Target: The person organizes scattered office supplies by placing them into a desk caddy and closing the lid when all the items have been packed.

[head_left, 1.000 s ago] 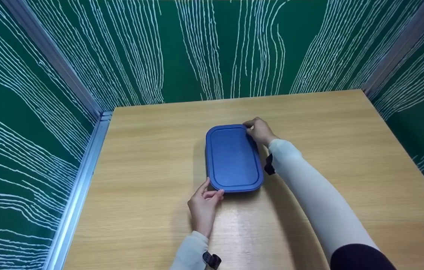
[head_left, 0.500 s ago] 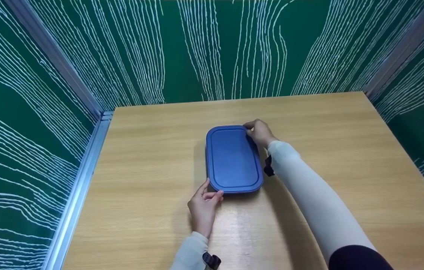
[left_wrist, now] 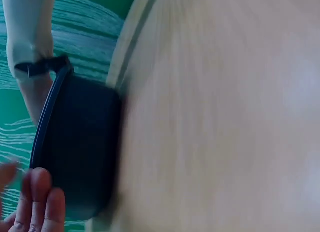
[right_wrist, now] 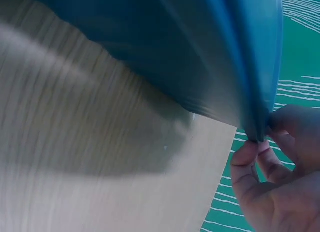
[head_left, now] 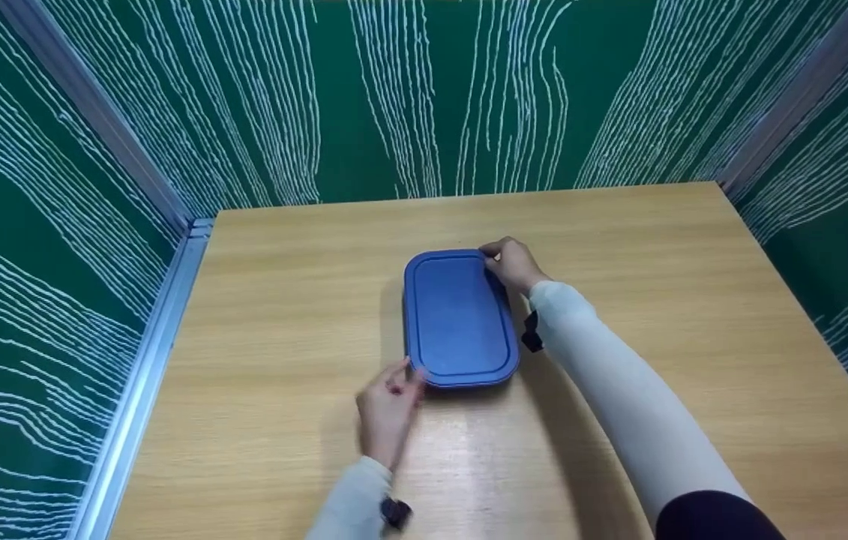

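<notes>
A rectangular food container [left_wrist: 82, 142] with rounded corners stands on the wooden table, capped by a flat blue lid [head_left: 461, 319]. My right hand [head_left: 513, 264] is at its far right corner. In the right wrist view, the thumb and fingertips pinch the lid's corner edge. My left hand [head_left: 388, 409], blurred, is by the near left corner. The left wrist view shows its fingers [left_wrist: 41, 197] straight beside the container's rim, with the thumb held apart from them. The inside of the container is hidden by the lid.
The wooden table [head_left: 281, 337] surrounds the container on all sides. Green walls [head_left: 371, 97] with white wavy lines rise behind it and at both sides. A metal rail [head_left: 146, 360] runs along the table's left edge.
My left hand has loosened from the near corner and shifted a little left and down. My right hand keeps its pinch at the far corner, and the container stays put.
</notes>
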The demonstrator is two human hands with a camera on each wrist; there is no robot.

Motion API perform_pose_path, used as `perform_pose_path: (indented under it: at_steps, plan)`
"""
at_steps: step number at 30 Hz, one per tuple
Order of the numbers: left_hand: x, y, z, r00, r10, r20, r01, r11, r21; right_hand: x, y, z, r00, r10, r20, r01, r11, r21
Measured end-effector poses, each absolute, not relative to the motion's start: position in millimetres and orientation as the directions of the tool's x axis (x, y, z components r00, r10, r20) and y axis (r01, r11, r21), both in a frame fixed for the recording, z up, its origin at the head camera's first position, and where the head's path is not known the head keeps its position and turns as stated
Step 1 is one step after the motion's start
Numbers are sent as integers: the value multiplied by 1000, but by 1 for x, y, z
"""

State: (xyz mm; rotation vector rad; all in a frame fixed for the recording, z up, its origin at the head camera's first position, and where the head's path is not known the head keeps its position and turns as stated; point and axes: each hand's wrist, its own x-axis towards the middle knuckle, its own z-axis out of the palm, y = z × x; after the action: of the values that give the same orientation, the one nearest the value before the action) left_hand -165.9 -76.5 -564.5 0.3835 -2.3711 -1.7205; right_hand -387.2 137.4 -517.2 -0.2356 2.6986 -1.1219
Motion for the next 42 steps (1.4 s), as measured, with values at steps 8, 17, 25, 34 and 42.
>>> perform_pose_path:
  at_steps: [8,17,25,34,42]
  plan:
    - [-276,-93,-520,-981,55,187,153,810,566,-375,125,-512,-944,-330,-15,-270,799,-537]
    - [-337,-71,-526,-967,250,-48,224,925,306,-362,117,-534,-894,-448,17,-400,780,-482]
    - [-334,-70,-549,-955,296,15,290,926,241,-358,123,-555,-853,-479,207,-521,761,-386]
    - [-296,-79,-541,-967,236,98,256,883,394,-330,139,-551,-882,-399,250,-470,713,-521]
    - [-242,-84,-555,-962,270,26,257,876,408,-283,162,-565,-888,-431,162,-439,688,-577]
